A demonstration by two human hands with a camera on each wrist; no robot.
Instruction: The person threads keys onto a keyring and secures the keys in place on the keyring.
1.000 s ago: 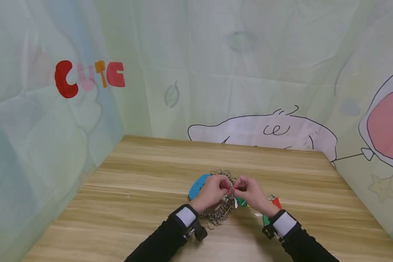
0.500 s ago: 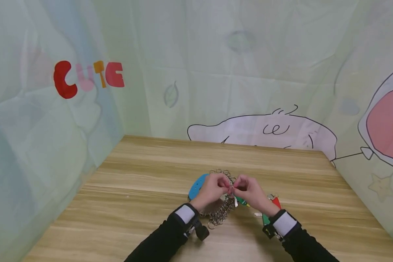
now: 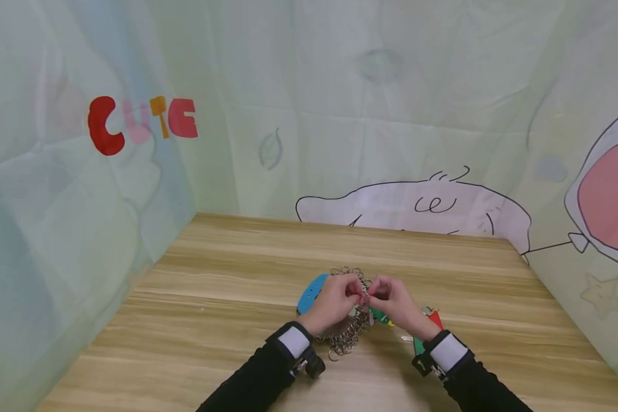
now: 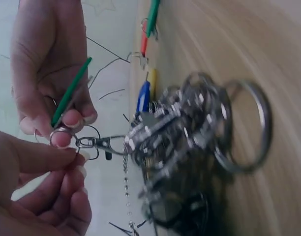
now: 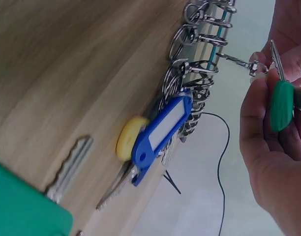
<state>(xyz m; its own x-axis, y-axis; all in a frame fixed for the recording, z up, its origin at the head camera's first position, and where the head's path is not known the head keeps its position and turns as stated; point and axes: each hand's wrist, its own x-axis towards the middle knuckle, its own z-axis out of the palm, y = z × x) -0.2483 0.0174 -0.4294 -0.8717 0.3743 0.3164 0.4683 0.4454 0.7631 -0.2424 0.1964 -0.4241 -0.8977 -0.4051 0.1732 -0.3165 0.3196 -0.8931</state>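
Note:
In the head view my left hand (image 3: 335, 300) and right hand (image 3: 395, 304) meet fingertip to fingertip over a bunch of metal rings (image 3: 349, 337). Between them both hands pinch a small split key ring (image 4: 62, 132). A swivel clasp (image 4: 95, 143) runs from the fingertips to the bunch, seen in the left wrist view. By the right fingers hangs a green-headed key (image 5: 281, 105), its metal blade pointing up in the right wrist view. Fingers partly hide where ring and clasp join.
A blue oval piece (image 3: 311, 293) lies left of the bunch. Beside the rings are a blue key tag (image 5: 163, 130) and a yellow piece (image 5: 130, 138). Near my right wrist lie a red tag (image 3: 435, 317), a green tag (image 3: 419, 345) and a key (image 5: 71, 168).
Both hands stay in nearly the same place, still pinching at the ring. The key blade beneath the fingertips has shifted slightly.

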